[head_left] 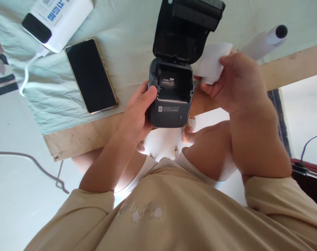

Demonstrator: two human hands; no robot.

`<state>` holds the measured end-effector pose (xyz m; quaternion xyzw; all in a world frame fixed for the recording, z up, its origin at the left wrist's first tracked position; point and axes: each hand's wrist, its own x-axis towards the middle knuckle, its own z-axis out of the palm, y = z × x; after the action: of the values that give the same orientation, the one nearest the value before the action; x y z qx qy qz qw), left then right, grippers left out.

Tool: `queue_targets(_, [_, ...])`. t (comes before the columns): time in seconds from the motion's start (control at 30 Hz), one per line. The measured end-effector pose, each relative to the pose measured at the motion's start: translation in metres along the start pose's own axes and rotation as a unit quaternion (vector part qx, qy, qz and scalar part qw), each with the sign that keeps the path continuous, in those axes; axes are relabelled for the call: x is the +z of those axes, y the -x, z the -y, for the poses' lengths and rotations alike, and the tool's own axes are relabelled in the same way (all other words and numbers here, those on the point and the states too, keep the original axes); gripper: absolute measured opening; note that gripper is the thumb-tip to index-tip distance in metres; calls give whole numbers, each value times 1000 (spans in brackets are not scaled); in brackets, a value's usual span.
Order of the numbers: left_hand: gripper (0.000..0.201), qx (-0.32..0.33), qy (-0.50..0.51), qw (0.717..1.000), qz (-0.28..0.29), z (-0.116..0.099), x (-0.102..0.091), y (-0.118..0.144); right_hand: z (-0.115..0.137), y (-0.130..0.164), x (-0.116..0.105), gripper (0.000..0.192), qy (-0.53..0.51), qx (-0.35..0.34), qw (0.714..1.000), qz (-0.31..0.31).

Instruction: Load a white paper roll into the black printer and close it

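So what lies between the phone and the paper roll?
The head view shows the open printer, gripped by the left hand, between phone and paper roll.

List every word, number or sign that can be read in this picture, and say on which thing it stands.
Power bank: blue printing, upside down and too blurred to read.
Printer, steadied by the left hand: a small sticker inside the open compartment and a label strip on the front, both too small to read.
Shirt: faint pale marks, unreadable.
Phone: dark screen, no text.
Paper in the right hand: blank.

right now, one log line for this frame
left hand: grips printer side | lid: open | right hand: holds paper | phone, paper roll: on sheet
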<state>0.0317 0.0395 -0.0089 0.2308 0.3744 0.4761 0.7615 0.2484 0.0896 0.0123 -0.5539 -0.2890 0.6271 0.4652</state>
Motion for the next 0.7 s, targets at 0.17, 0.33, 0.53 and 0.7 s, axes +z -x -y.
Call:
queue_targets(0.17, [27, 6, 12, 1000, -1, 1, 1, 0, -9, -1, -3, 39, 17, -32, 999, 23])
queue_targets(0.33, [27, 13, 13, 1000, -6, -1, 2, 2, -10, 2, -1, 42, 12, -34, 999, 33])
queue_targets(0.53, [28, -8, -2, 999, -36, -4, 6, 4, -8, -3, -2, 64, -25, -40, 999, 21])
queue_targets(0.7, [26, 19, -23, 999, -40, 0, 5, 3, -3, 1, 3, 45, -55, -19, 998, 1])
